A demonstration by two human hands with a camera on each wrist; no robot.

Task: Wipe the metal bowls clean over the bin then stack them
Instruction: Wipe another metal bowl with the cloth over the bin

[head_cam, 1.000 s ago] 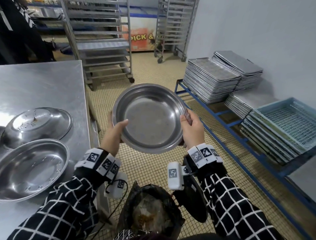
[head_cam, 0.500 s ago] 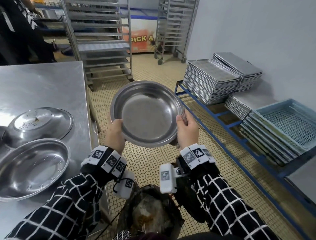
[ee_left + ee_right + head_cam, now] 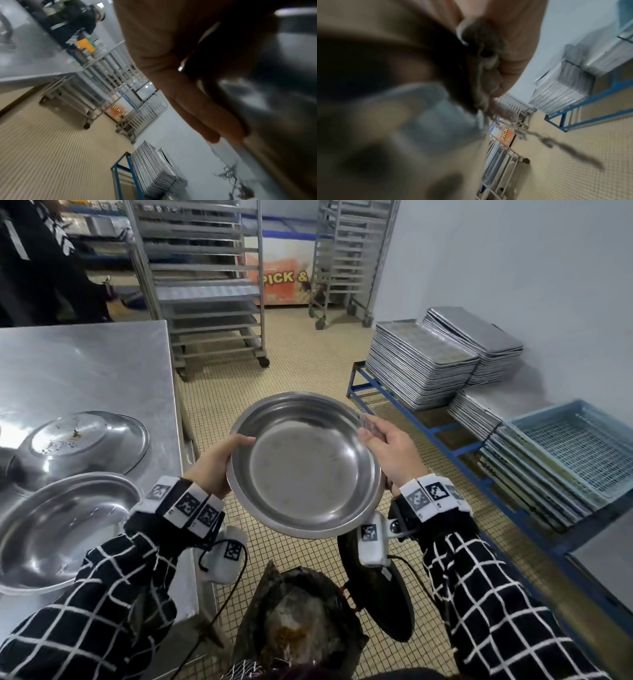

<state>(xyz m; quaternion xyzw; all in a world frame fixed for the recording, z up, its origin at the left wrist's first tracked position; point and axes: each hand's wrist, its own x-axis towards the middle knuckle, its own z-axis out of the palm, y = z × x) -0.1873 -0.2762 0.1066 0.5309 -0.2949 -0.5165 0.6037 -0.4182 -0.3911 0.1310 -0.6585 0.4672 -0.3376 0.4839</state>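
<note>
I hold a round metal bowl [image 3: 305, 463] in both hands above the black-bagged bin [image 3: 301, 621], its inside facing up toward me. My left hand [image 3: 236, 453] grips the left rim, thumb over the edge and fingers [image 3: 197, 108] under the bowl [image 3: 274, 81]. My right hand [image 3: 376, 440] grips the right rim and also pinches a frayed grey cloth [image 3: 481, 67] against it. On the steel table [image 3: 85, 364] to the left stand an upside-down bowl [image 3: 85, 440] and an upright bowl [image 3: 58, 525].
Stacks of metal trays [image 3: 421, 364] and blue crates [image 3: 582, 446] sit on a low blue rack at the right. Wheeled tray racks [image 3: 205, 285] stand behind on the tiled floor. A person in dark clothes [image 3: 41, 261] stands beyond the table.
The bowl has come lower and tipped from facing me to lying flatter over the bin. My left thumb now hooks over the left rim.
</note>
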